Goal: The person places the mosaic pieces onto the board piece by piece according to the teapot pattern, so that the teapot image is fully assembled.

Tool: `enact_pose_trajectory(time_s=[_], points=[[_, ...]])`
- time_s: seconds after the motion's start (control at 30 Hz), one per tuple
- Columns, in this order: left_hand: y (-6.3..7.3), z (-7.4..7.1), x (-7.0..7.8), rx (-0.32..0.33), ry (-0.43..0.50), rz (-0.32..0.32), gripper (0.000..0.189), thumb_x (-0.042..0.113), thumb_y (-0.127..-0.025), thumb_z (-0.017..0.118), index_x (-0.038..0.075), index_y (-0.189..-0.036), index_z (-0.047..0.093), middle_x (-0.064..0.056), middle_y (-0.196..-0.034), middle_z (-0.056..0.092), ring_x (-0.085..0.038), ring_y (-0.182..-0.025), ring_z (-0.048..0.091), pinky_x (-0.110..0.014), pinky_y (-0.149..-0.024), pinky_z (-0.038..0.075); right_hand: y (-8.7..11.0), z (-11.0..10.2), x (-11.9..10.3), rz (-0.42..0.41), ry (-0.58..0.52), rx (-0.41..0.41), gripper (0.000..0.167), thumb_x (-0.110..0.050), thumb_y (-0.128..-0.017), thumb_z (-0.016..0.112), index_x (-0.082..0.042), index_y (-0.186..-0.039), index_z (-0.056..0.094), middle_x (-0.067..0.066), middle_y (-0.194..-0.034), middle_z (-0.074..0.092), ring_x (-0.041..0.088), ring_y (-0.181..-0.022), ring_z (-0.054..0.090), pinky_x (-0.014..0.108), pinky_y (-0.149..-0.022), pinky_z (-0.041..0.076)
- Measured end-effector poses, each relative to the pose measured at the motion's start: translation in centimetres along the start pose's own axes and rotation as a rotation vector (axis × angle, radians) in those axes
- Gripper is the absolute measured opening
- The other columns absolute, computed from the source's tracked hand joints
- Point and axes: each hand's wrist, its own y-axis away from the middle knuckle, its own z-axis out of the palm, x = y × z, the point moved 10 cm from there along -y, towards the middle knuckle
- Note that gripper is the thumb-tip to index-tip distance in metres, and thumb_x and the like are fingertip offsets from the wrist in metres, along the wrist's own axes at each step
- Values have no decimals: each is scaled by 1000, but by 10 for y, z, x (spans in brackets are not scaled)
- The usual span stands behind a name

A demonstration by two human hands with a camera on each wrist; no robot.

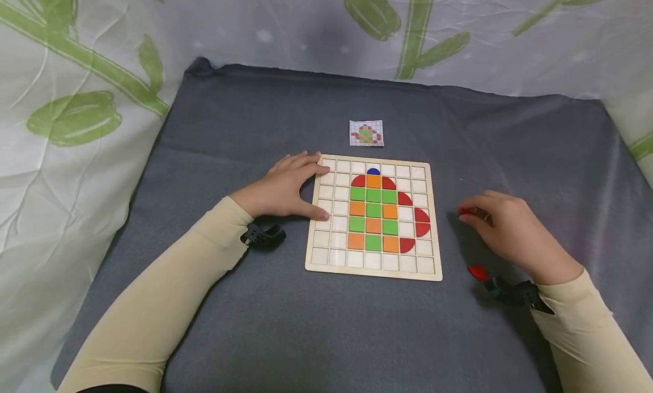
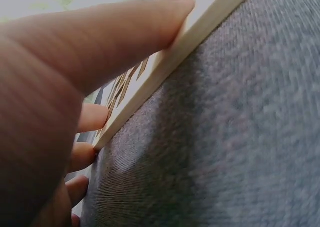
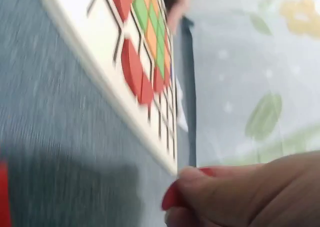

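Observation:
A square wooden grid board point(image 1: 374, 274) lies on the grey cloth, with green, orange, red and blue tiles forming a teapot-like figure. My left hand point(image 1: 285, 186) rests at the board's left edge, thumb and index finger spread and reaching onto it; in the left wrist view the thumb point(image 2: 145, 22) touches the frame. Right of the board, my right hand point(image 1: 502, 234) pinches a small red tile point(image 3: 172, 198) between thumb and fingers, just above the cloth and apart from the board. Those fingers hide most of the tile. Another red tile, quarter-round point(image 1: 478, 273), lies below that hand.
Behind the board lies a small printed card point(image 1: 366, 143) showing a similar coloured figure on a grid. Dark wrist straps point(image 1: 262, 236) sit at both wrists. A pale curtain with green leaf prints point(image 1: 285, 36) borders the cloth point(image 1: 245, 325) at the back and sides.

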Motion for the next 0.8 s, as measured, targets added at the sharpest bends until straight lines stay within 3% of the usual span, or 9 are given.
enact_pose_trajectory(time_s=[0.2, 0.37, 0.6, 0.8], points=[[-2, -1, 2, 9, -15, -2, 104, 66, -78, 84, 21, -162, 41, -5, -176, 16, -30, -163, 3, -53, -130, -1, -22, 5, -36, 11, -96, -22, 14, -3, -90, 82, -7, -103, 80, 0, -90, 75, 12, -75, 64, 30, -65, 55], [-1, -2, 0, 16, -12, 7, 104, 65, -78, 85, 19, -162, 42, -7, -176, 16, -31, -163, 4, -54, -130, 0, -49, 18, -66, 9, -215, -58, 9, -9, -92, 82, -10, -101, 82, -2, -90, 72, 11, -75, 61, 29, -63, 51], [-2, 1, -3, 22, -18, 12, 103, 67, -79, 83, 21, -162, 42, -6, -176, 17, -30, -163, 6, -52, -131, 2, -82, 51, -105, 36, -376, -175, 7, -12, -96, 78, -11, -101, 83, -1, -90, 77, 12, -79, 65, 33, -71, 54], [-2, 0, 1, 18, -21, 10, 103, 66, -79, 84, 20, -161, 43, -7, -176, 18, -31, -163, 6, -53, -131, 1, -106, 78, -125, 48, -403, -243, 7, -10, -97, 73, -7, -102, 79, 1, -88, 76, 14, -79, 68, 33, -76, 56]])
